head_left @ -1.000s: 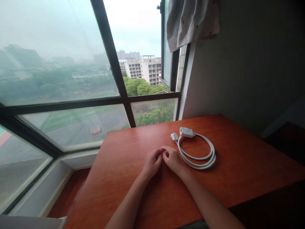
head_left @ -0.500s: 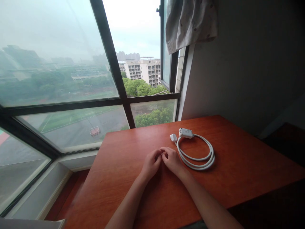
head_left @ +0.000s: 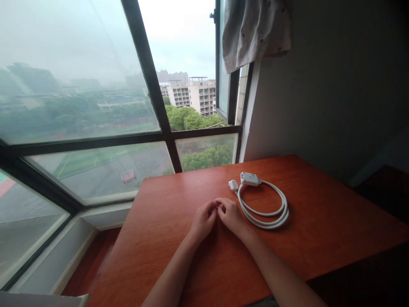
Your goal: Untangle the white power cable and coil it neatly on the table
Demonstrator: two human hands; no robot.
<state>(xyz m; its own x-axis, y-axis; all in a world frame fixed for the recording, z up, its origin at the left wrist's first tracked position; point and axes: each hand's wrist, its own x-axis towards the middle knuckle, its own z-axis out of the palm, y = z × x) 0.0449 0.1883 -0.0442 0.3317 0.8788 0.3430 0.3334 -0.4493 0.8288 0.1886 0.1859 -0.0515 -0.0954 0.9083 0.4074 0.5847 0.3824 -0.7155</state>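
Note:
My left hand (head_left: pixel 203 219) and my right hand (head_left: pixel 229 215) rest on the brown wooden table (head_left: pixel 166 221), meeting at the fingertips. The fingers of both are curled in, thumbs drawn toward them, and no object shows in either hand. To the right of my right hand lies a coiled white power cord (head_left: pixel 283 215), apart from it. One end carries a white plug (head_left: pixel 233 185); a white socket block (head_left: pixel 250 178) sits beside that plug at the top of the coil. The undersides of my fingers are hidden.
A dark-framed window (head_left: pixel 166 136) stands beyond the table's far and left edges, with one pane swung open. A patterned curtain (head_left: pixel 255 34) hangs at the upper right, before a grey wall (head_left: pixel 319 85). Reddish floor (head_left: pixel 92 256) shows at left.
The whole view has shifted very slightly. My hands and the cord keep the same places on the table.

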